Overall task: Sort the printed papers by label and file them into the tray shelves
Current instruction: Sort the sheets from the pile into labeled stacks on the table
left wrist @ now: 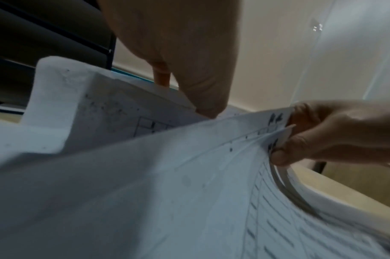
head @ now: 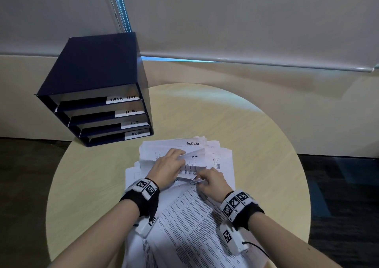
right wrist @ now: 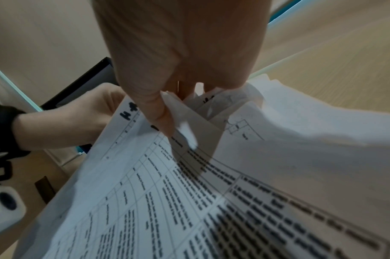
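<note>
A loose pile of printed papers [head: 184, 216] lies in the middle of the round table [head: 92, 175]. Handwritten labels show on the far sheets, one reading TASK LIST [head: 192, 144]. My left hand [head: 181, 158] pinches the curled-up far ends of some upper sheets. In the left wrist view the left hand [left wrist: 185, 96] has its thumb down on the paper. My right hand [head: 202, 177] pinches the edges of a few sheets [right wrist: 145, 175], thumb on top, and lifts them off the pile. The navy tray shelves [head: 92, 66] stand at the back left, marked TASK LIST, H.R., I.T and ADMIN.
The tray unit stands on the table's far left rim, its open fronts toward the pile. Bare tabletop [head: 256, 144] lies to the right of the papers. Dark carpet [head: 338, 185] surrounds the table, and a wall with a lowered blind [head: 246, 21] is behind.
</note>
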